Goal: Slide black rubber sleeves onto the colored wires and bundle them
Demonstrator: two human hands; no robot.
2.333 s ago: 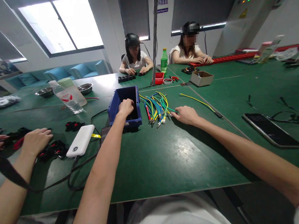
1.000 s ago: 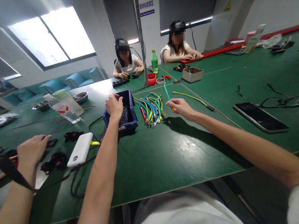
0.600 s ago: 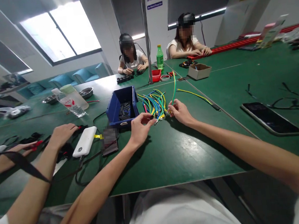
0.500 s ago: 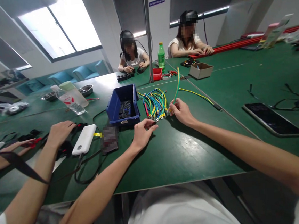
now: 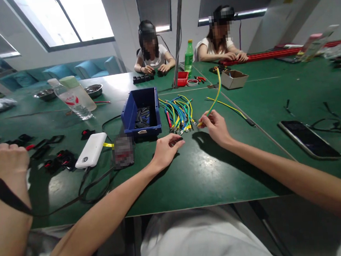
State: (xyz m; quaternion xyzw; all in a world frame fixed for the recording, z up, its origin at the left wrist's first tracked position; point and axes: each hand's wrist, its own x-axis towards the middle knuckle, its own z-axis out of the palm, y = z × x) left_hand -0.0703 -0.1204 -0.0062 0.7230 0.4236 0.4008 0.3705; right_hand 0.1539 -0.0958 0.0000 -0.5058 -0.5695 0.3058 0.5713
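right hand [image 5: 215,125] pinching thin green-yellow wire [image 5: 216,95], curving up and away, left hand [image 5: 166,149] loosely curled on smooth green table [image 5: 192,170], whether holding anything can't tell

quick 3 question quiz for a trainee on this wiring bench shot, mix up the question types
1. True or false: the right hand pinches a green and yellow wire that rises off the green table.
2. Multiple choice: what lies in the open blue plastic bin? A) small dark tube pieces B) red pliers C) a phone
3. Fill in: the left hand rests on the table just in front of the bundle of coloured ______.

Key:
1. True.
2. A.
3. Wires; whether the fingers hold something small cannot be told.
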